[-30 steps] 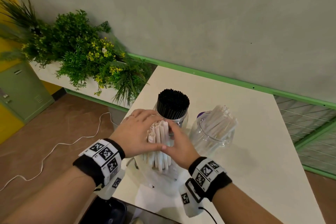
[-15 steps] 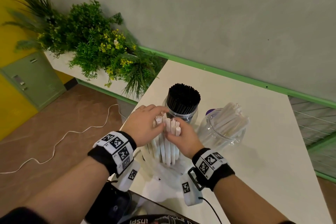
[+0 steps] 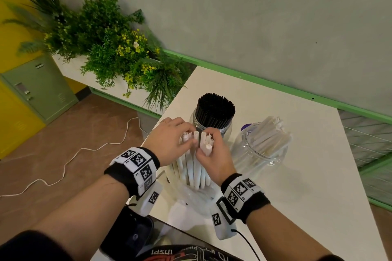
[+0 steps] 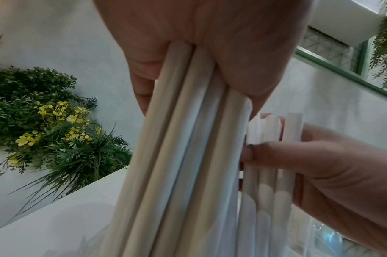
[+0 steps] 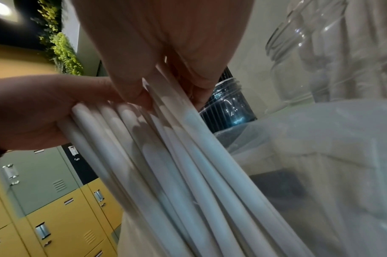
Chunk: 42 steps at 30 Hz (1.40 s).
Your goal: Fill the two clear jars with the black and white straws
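White straws stand bunched upright on the surface, before two clear jars: one packed with black straws, one holding white. Left hand and right hand curl their fingers around the bunch's tops.

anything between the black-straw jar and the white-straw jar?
Head view: bare tabletop separates the black-straw jar from the white-straw jar; a purple object sits just behind the gap.
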### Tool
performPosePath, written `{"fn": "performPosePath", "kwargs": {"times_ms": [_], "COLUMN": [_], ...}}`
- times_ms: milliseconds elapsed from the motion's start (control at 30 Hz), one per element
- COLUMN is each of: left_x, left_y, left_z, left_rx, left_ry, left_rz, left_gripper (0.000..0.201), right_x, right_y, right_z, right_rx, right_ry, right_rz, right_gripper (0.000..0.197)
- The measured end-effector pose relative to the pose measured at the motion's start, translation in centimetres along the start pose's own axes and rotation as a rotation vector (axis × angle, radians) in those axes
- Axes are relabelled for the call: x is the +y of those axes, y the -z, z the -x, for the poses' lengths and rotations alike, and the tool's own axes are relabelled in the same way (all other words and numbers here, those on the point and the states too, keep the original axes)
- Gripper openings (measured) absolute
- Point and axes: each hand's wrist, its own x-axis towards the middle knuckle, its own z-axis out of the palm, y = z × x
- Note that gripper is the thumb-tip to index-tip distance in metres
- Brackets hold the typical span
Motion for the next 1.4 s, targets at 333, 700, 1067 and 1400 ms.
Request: {"fn": "performPosePath", "kwargs": {"times_ms": [333, 700, 1067, 1400], "left_x": [0.4, 0.3, 0.8, 0.4], "left_y": [0.1, -0.1, -0.5, -0.6], "left_z": [0.4, 0.1, 0.0, -0.8], "left_rx": [0.05, 0.008, 0.011, 0.006], "left_ry": [-0.019, 0.008, -0.047, -0.028], "left_rz": [0.017, -0.025, -0.035, -0.06], "left_gripper": [0.039, 0.04, 0.045, 0.052], "right_x": [0.2, -0.4, 1.2, -3.4], "right_y": [0.5, 3.6, 2.1, 6.3], "right_z": [0.3, 1.5, 2.7, 1.6], "right_rx": [0.01, 0.143, 0.142, 0.201], "right_ry": [0.226, 0.221, 0.224, 0.099], "right_rz": [0.169, 0.072, 0.146, -0.11], "right_gripper": [0.05, 0.035, 0.03, 0.035]}}
